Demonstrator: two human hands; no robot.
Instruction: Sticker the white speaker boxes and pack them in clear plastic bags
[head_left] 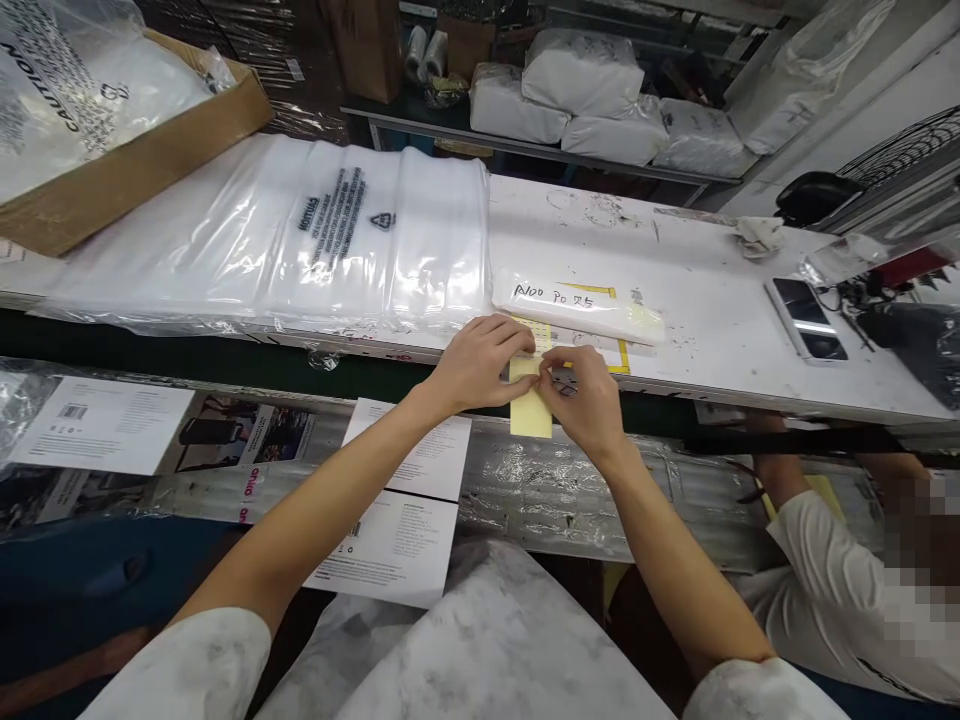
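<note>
Black handwriting, "A100 Po" plus further marks, on a white packet (585, 312) near the front edge of the surface (720, 270). "CAUTION" printed on clear plastic (146, 80) in an open carton (161, 150); dark print and a recycling symbol on flat plastic bags (420, 235), smaller lines unreadable. Barcode and fine print on a white sheet (112, 440), lower left. Yellow strip (531, 412) between both hands, just in front of the packet: rows of tiny print above, lower end past the surface edge. Left hand (487, 360): fingers curled, tips at the strip, narrow; cannot tell whether gripping. Right hand (589, 400): thumb and forefinger pinched on the strip's right side. Forearms angled inward.
</note>
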